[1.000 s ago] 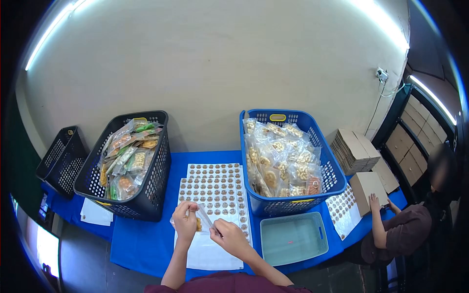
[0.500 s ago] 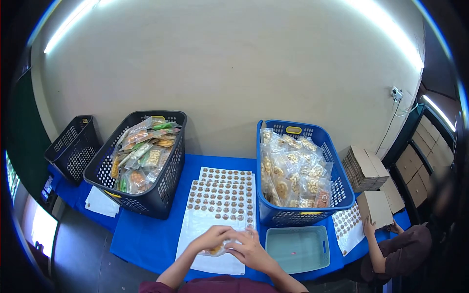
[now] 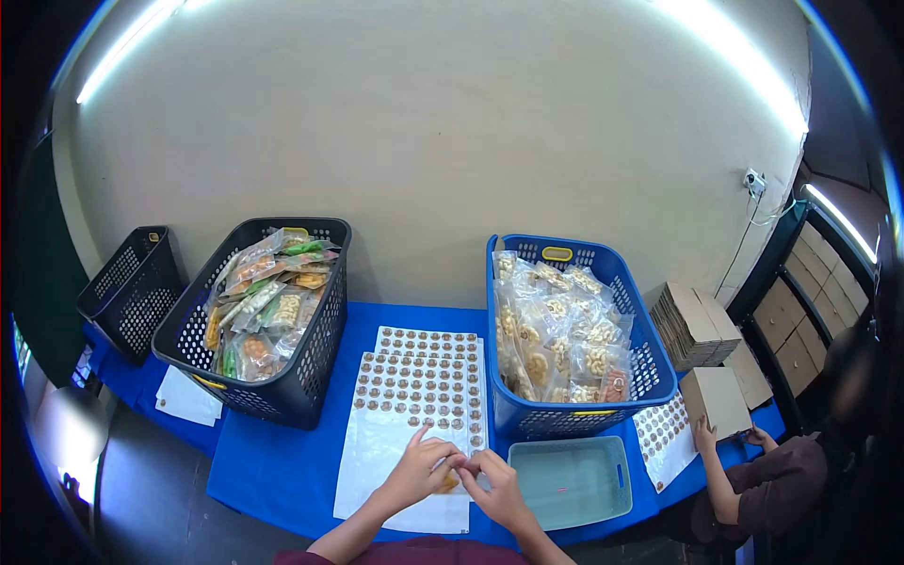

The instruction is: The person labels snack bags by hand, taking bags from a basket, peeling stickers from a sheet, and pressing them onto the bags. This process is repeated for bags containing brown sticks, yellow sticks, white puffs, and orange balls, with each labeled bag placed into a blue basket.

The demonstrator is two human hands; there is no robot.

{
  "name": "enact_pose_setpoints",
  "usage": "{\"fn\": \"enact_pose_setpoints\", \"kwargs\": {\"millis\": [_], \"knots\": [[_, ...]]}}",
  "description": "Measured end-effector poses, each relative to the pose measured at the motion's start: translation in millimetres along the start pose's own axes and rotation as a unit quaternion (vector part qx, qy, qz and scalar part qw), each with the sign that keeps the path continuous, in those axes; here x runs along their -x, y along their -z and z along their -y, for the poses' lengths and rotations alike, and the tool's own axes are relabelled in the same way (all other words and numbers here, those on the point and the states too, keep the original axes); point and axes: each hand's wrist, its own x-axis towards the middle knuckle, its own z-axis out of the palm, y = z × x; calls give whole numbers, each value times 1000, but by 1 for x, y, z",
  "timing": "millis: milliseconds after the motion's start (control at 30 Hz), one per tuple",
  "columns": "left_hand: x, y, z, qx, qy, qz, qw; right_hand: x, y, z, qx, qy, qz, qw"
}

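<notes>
My left hand (image 3: 420,471) and my right hand (image 3: 496,485) meet over the lower part of the sticker sheets (image 3: 405,485). Both hands pinch a small clear packet (image 3: 446,484) with something orange-yellow inside, largely hidden by the fingers. Rows of round brown stickers cover the upper part of the sheets, while their lower part is bare white. Just right of my right hand sits a pale green tray (image 3: 571,508). Behind it, a blue basket (image 3: 586,416) holds many clear packets of pale snacks.
A black basket (image 3: 315,381) of mixed packets stands left, with another dark basket (image 3: 132,315) beyond. At right, a co-worker (image 3: 777,485) holds a cardboard box (image 3: 718,403) beside stacked cardboard (image 3: 695,325) and another sticker sheet (image 3: 667,443).
My hands have drawn slightly apart and turned, with fingertips now pinching at the packet's top. My left index finger now points up. The view has shifted slightly.
</notes>
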Motion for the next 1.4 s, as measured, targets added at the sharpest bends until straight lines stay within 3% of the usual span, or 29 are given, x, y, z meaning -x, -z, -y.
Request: {"fn": "enact_pose_setpoints", "kwargs": {"millis": [133,200,433,500,567,600,633,700,733,833,900,967,1000,1100,1133,1233,1300,1367,1400], "knots": [[-1,10,5,-49,-27,-132,990,-5,-8,7,-37,-55,6,998],[-5,21,11,-75,-23,-209,975,-6,-14,10,-26,-33,26,999],[-10,47,-8,-110,-46,-349,930,-11,-10,25,-70,1,36,997],[-12,58,5,46,-32,-444,894,-4,-6,16,-89,1,71,994],[-6,92,9,318,76,-472,819,13,-5,-5,-111,-39,84,990],[-4,105,17,428,11,-462,777,19,-5,-15,-123,-58,89,987],[-5,113,11,569,-3,-466,678,23,-5,-20,-208,-111,109,966],[4,120,22,703,-99,-292,641,35,-7,-28,-374,-212,148,890],[5,115,22,743,-99,-238,617,41,-11,-40,-422,-180,202,865],[-5,83,-7,833,-61,-83,543,42,-23,-13,-503,-239,214,802],[-10,52,-24,859,-1,-68,507,50,-33,-11,-531,-254,220,778],[-11,33,-25,897,60,1,438,61,-26,-11,-579,-180,200,770],[-10,27,-20,888,70,-1,454,63,-15,-8,-581,-158,197,774],[-6,18,-4,861,75,-2,502,76,2,-14,-611,-205,116,756],[-3,18,-2,851,77,-1,520,76,6,-11,-662,-182,116,718],[5,18,-6,838,95,14,537,81,5,-7,-683,-207,185,676],[10,13,-12,808,115,27,577,84,2,8,-515,-262,186,795],[14,2,14,778,61,110,615,94,-16,-6,-479,-270,173,817],[17,-1,4,750,109,51,650,97,-18,-8,-464,-264,137,835]]}}
